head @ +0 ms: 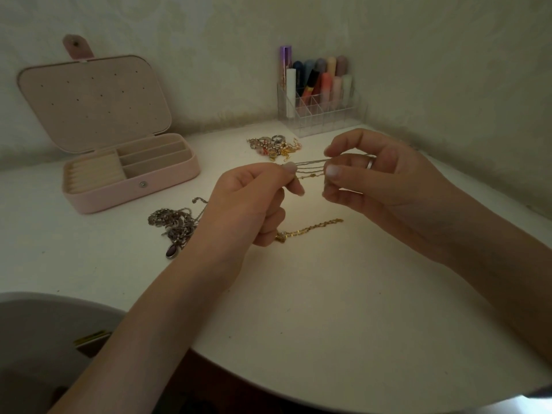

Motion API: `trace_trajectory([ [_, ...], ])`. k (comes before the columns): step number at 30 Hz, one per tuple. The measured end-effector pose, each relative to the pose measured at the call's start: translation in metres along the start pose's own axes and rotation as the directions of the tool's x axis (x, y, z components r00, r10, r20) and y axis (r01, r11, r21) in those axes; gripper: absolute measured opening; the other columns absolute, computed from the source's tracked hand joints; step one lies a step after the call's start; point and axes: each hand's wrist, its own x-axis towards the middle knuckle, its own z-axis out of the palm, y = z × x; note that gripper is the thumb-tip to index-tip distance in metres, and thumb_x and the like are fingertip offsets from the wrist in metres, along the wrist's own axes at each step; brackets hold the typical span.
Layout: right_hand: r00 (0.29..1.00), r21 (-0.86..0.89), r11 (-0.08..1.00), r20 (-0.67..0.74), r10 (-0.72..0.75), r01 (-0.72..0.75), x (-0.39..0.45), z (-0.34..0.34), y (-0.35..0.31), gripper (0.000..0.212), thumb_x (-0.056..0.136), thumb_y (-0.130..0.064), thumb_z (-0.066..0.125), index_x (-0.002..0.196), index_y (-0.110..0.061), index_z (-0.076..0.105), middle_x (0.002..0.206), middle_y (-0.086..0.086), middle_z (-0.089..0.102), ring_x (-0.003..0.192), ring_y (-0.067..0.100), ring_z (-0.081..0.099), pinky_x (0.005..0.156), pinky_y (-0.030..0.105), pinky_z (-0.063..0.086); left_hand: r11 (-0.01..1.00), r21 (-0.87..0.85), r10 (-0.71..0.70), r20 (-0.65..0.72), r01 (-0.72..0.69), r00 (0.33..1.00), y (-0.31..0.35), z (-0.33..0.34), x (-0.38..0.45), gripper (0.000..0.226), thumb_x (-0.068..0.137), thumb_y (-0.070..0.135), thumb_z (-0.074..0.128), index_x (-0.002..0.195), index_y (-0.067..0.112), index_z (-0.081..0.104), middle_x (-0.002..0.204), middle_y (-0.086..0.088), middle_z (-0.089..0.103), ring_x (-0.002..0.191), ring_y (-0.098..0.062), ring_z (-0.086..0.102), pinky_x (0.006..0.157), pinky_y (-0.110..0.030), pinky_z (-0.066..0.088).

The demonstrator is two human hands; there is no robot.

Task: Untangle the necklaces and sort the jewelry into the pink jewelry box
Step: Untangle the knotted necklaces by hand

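Several thin chain strands are stretched between my two hands above the white table. My left hand pinches their left end and my right hand, which wears a ring, pinches the right end. The pink jewelry box stands open at the back left, its lid raised and its compartments bare. A tangle of silver chains with a dark oval pendant lies left of my left wrist. A gold chain lies on the table under my hands.
A heap of rings and small gold pieces lies behind my hands. A clear organiser with lipsticks and tubes stands at the back by the wall. The table's curved front edge runs below my forearms, with a grey rounded object at the bottom left.
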Motion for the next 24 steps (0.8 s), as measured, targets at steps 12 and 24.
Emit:
trace_trajectory([
  [12,0.999,-0.009,0.999,0.025,-0.042,0.043,0.0006,-0.0021,0.0021,0.023,0.070,-0.003,0.069,0.090,-0.011,0.059,0.070,-0.001,0.059,0.066,0.010,0.058,0.072,0.021,0.051,1.000,-0.007,-0.003,0.015,0.003,1.000,-0.0009,0.0003,-0.0002,0.040,0.094,0.021,0.050,0.054,0.021,0.057,0.044,0.010,0.019,0.037,-0.007,0.014,0.040,-0.013,0.015],
  [24,0.997,0.052,0.996,0.030,-0.074,0.072,0.0030,-0.0063,0.0052,0.021,0.074,0.004,0.062,0.085,-0.013,0.062,0.073,0.001,0.061,0.070,0.012,0.060,0.076,0.024,0.051,1.000,0.021,-0.020,0.026,0.020,0.999,0.0012,0.0004,-0.0016,0.032,0.092,0.023,0.053,0.063,0.018,0.063,0.045,0.009,0.017,0.038,-0.008,0.012,0.041,-0.014,0.014],
])
